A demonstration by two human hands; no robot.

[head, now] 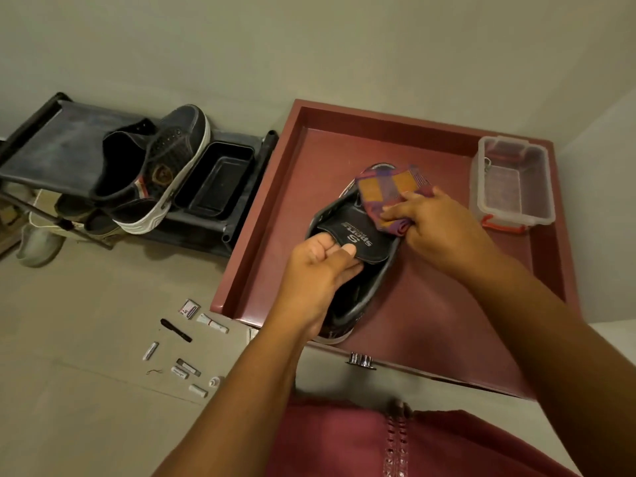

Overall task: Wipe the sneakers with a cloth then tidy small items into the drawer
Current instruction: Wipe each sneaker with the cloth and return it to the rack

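Observation:
A dark sneaker [361, 242] lies inside the open maroon drawer [275, 208], its tongue printed with "Sports". My left hand [320, 273] grips the shoe's collar, fingers curled into the opening. My right hand [433, 225] presses a purple and orange checked cloth [389, 191] against the toe end, fingers curled round the cloth. A second dark sneaker [161, 166] with a white sole rests on the black shoe rack [41, 142] at the left. Several small items [182, 352] lie scattered on the floor left of the drawer: a black pen, small tubes and packets.
A clear plastic box [512, 182] with a red latch sits in the drawer's far right corner. A black tray [215, 179] stands on the rack beside the sneaker. Pale shoes [38, 242] lie under the rack. The drawer's metal handle [359, 359] faces me.

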